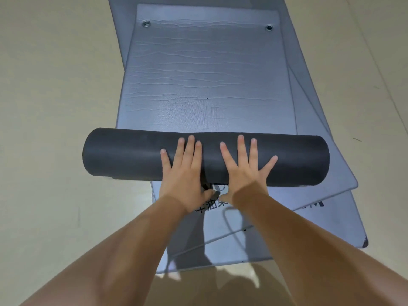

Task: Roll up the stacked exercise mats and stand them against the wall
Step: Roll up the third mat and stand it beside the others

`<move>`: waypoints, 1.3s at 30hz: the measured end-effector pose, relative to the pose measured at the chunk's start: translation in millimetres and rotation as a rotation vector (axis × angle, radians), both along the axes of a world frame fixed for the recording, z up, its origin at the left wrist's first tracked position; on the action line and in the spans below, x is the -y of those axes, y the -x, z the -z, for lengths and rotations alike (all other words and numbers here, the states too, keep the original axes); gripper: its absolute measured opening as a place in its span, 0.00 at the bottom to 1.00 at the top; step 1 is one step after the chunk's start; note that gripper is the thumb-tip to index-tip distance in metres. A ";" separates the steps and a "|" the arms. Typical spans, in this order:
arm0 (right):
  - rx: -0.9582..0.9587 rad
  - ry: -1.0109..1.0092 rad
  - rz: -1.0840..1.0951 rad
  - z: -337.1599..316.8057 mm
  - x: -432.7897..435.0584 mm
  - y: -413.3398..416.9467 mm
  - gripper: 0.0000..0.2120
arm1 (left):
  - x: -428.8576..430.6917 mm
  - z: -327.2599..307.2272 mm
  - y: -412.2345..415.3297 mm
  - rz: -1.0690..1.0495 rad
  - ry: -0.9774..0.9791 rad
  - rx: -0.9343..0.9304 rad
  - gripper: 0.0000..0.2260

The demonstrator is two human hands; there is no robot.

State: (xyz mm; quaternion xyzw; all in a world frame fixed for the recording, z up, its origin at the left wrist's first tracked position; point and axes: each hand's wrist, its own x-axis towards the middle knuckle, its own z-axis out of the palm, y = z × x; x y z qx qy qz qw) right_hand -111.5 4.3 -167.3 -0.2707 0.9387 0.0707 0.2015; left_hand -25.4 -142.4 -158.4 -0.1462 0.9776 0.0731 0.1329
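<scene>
Both the left hand and the right hand lie flat, fingers spread, pressing the dark roll, which sits across the top mat of the stack on the floor. Uneven pressure could skew the roll, since the mats below lie askew.

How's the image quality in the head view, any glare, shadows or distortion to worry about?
Head view: soft, even light; mild sheen on the flat grey mat, no blown-out glare. Wide-angle bowing toward the edges. The person's shadow darkens the lower mats and floor at the bottom. The dark roll is sharp; forearms near the lens look soft.
</scene>
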 end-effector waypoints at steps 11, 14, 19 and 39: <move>-0.091 0.029 -0.125 -4.1 31.4 65.9 0.66 | 37.0 14.0 55.9 -0.053 0.025 0.075 0.59; -0.104 -0.030 -0.137 -2.4 40.7 72.5 0.65 | 46.6 11.0 76.9 -0.057 0.034 0.063 0.52; -0.014 -0.016 -0.152 -18.2 47.4 91.8 0.60 | 54.7 5.9 87.6 -0.036 0.023 0.045 0.48; 0.236 -0.063 -0.268 -54.3 -25.7 4.5 0.47 | -23.4 -34.4 -20.2 -0.079 -0.090 0.167 0.34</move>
